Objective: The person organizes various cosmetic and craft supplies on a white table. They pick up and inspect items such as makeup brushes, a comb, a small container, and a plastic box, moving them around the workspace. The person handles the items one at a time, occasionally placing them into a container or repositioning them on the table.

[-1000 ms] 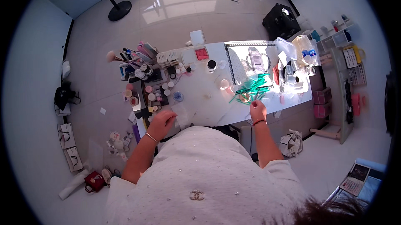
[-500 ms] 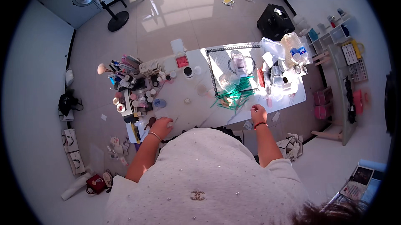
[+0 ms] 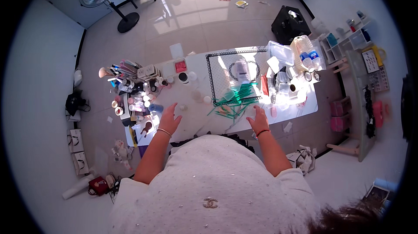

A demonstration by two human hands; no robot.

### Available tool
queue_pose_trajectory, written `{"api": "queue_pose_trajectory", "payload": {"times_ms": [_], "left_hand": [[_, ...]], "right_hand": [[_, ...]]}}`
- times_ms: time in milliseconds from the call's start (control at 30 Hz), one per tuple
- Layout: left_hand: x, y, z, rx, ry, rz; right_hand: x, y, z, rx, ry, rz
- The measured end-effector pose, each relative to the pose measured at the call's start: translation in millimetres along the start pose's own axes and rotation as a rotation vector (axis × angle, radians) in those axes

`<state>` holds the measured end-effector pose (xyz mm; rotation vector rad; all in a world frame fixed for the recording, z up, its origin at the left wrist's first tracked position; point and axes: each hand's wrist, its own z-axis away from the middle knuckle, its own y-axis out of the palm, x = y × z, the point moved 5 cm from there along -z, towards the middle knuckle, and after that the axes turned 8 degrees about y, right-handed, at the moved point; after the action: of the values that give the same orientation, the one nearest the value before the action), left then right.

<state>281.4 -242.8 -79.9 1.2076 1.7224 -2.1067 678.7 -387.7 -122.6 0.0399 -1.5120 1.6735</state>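
My left hand (image 3: 170,121) is over the near left part of the white table (image 3: 196,125), its fingers stretched and spread, nothing in it. A small pale pot (image 3: 183,108) stands just beyond its fingertips, with a blue jar (image 3: 155,108) to its left. Nearer the table's left edge lies a dark brown paddle-shaped object (image 3: 147,127). My right hand (image 3: 260,122) is at the near edge, thumb and fingers apart. Close beyond it lies a loose pile of thin green sticks (image 3: 240,96), partly on a clear mat with black lacy trim (image 3: 210,77).
Bottles, jars and brushes (image 3: 126,71) crowd the table's left end. An open box with red contents (image 3: 180,65) and a black-topped jar (image 3: 183,78) stand farther back. Clear plastic containers (image 3: 281,53) fill the right end. A standing fan (image 3: 128,22) and black case (image 3: 291,25) are beyond.
My left hand has moved forward and spread its fingers, away from the brown object. My right hand has shifted left toward the green sticks, its fingers opening from a pinch.
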Motion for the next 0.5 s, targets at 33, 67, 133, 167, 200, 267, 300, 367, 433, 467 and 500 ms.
{"api": "queue_pose_trajectory", "payload": {"times_ms": [33,67,133,167,200,267,300,367,433,467,500], "left_hand": [[0,6,-3,-0.039,0.061,-0.077],[-5,10,-9,-0.071,0.13,-0.15],[-5,20,-19,-0.013,0.087,-0.146],[-5,22,-23,0.015,0.065,-0.144],[-4,24,-24,0.031,0.06,-0.158],[-1,29,-28,0.063,0.053,-0.184],[1,29,-26,0.056,0.051,-0.17],[-2,28,-27,0.044,0.059,-0.138],[-4,22,-21,0.058,0.067,-0.112],[-3,20,-17,0.063,0.073,-0.098],[-2,17,-13,0.038,0.055,-0.078]], "right_hand": [[1,3,-2,-0.001,-0.001,-0.006],[-2,4,-3,-0.009,0.006,-0.011],[-6,7,-6,-0.003,-0.002,-0.017],[-9,7,-8,0.0,-0.006,-0.021],[-11,8,-9,0.008,-0.014,-0.042],[-12,4,-10,0.023,-0.028,-0.082],[-12,3,-10,0.049,-0.033,-0.095],[-13,-6,-10,0.091,-0.037,-0.117],[-20,-3,-10,0.031,-0.102,-0.148],[-21,-6,-12,0.0,-0.135,-0.162],[-24,-9,-18,0.001,-0.157,-0.178]]}}
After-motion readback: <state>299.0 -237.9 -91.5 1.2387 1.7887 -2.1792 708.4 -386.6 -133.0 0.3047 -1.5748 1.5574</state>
